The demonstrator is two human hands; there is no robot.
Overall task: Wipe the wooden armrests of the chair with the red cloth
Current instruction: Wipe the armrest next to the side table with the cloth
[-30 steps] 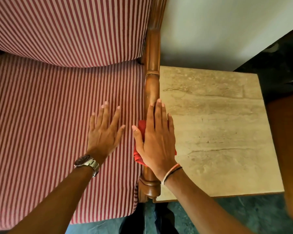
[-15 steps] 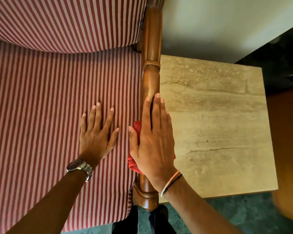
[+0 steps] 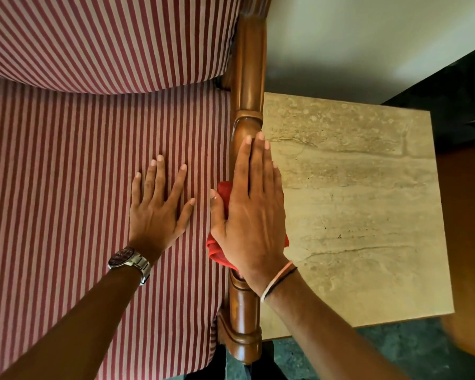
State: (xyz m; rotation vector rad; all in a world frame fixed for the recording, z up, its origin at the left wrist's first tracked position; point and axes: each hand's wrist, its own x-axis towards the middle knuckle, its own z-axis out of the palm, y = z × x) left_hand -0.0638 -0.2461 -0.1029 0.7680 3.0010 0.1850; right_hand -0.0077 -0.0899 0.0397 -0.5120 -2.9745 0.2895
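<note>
**A:** Two hands down: right hand (image 3: 254, 215) flat, pressing the cloth (image 3: 217, 249) onto the armrest (image 3: 248, 78); left hand (image 3: 157, 209) open on the seat (image 3: 66, 187).

**B:** Risky, nothing's gripped, so the cloth could slip off mid-stroke.

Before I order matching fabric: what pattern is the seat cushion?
Red and pale stripes on the seat cushion, head view.

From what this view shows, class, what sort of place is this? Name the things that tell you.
Probably a home sitting room: an upholstered striped chair with a carved wooden armrest, and a stone-topped side table beside it against a plain wall.
</note>
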